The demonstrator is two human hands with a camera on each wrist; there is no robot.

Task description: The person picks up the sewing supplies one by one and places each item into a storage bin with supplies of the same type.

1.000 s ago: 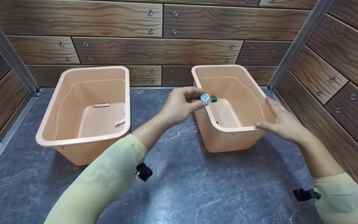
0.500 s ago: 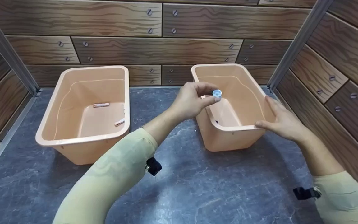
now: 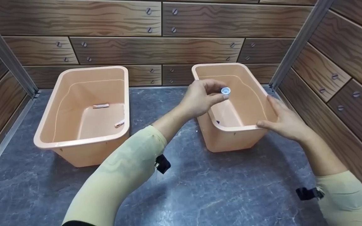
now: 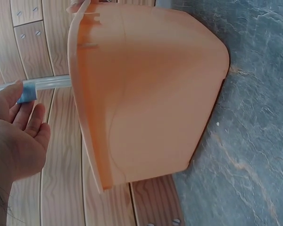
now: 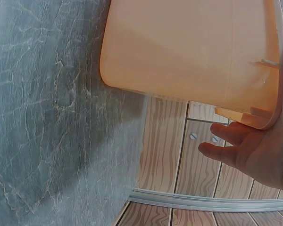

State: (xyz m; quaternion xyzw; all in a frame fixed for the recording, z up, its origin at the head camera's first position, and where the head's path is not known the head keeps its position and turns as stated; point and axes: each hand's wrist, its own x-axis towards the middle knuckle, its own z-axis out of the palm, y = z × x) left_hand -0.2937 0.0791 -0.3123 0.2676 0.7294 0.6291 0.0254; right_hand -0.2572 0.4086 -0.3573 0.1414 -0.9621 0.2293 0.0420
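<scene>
Fingertips of left hand (image 3: 200,99) pinch unlabelled blue cap (image 3: 225,91); spread right hand (image 3: 286,121) steadies bin (image 3: 231,128).

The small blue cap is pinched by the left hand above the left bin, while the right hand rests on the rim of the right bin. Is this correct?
Not quite. The head view shows the left hand pinching the small blue cap above the right bin, not the left bin. The rest holds: the right hand rests on the right bin's rim.
</scene>
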